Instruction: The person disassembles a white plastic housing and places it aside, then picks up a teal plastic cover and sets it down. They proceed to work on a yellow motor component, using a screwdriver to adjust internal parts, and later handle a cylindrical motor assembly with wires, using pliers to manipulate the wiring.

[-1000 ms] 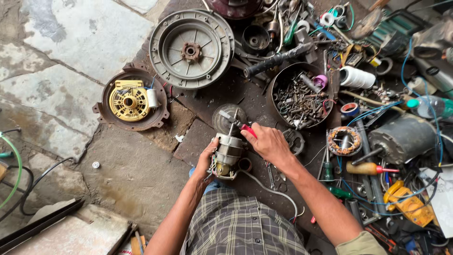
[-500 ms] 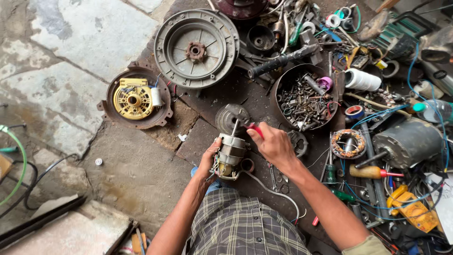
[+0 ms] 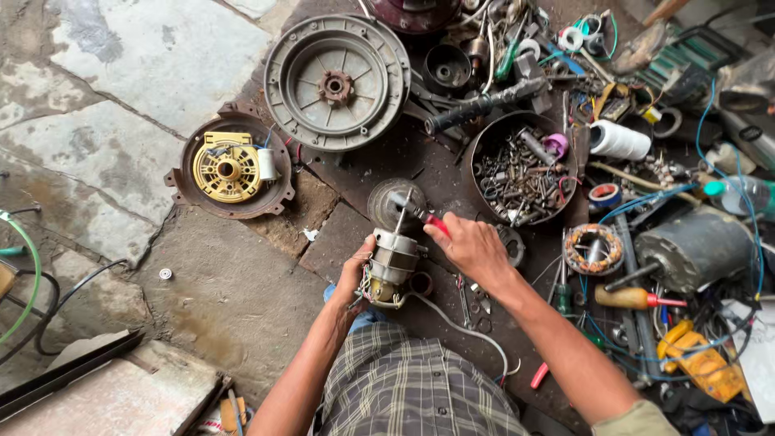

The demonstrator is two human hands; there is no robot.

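While the camera has drifted slightly since half a second ago, both hands stay where they were on the small motor point(image 3: 393, 265), which stands on the dark floor patch just in front of the person's knees. Left hand point(image 3: 355, 274): grip closed around the motor's left side, steadying it. Right hand point(image 3: 471, 244): grip closed on a red-handled tool point(image 3: 422, 215), its tip still at the motor's shaft end; no clear change in angle. Just beyond the motor lies a round grey disc point(image 3: 394, 202). Further beyond it, the large ribbed fan housing point(image 3: 337, 81). Left of the motor, well apart, a rusty plate carrying a yellow part point(image 3: 228, 168). Right of the motor, a bowl of loose screws and bolts point(image 3: 521, 165); near that, a copper-wound stator point(image 3: 593, 249).
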